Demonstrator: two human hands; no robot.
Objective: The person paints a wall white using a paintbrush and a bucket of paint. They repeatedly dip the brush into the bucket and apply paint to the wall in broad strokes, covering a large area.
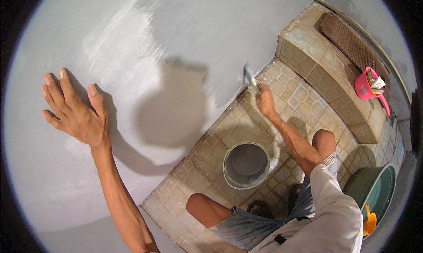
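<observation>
My left hand (pixel 79 110) lies against the grey wall (pixel 44 182) with its fingers spread and nothing in it. In my right hand (pixel 265 100) is a paintbrush (pixel 250 74), gripped by its handle, its grey head pointing up near the foot of the wall. Whether the bristles touch the wall, I cannot tell. Pale, streaky brush marks cover part of the wall beyond my left hand, next to darker grey. Below the brush, a round bucket (pixel 226 167) stands on the tiled floor between the wall and my knees, with grey paint (pixel 247 159) inside.
A tiled ledge (pixel 304 61) runs along the far right, bearing a brown ridged board (pixel 352 41) and a pink dipper (pixel 363 86) full of small items. At right stands a large green tub (pixel 359 182) with an orange dipper (pixel 370 222) at its rim.
</observation>
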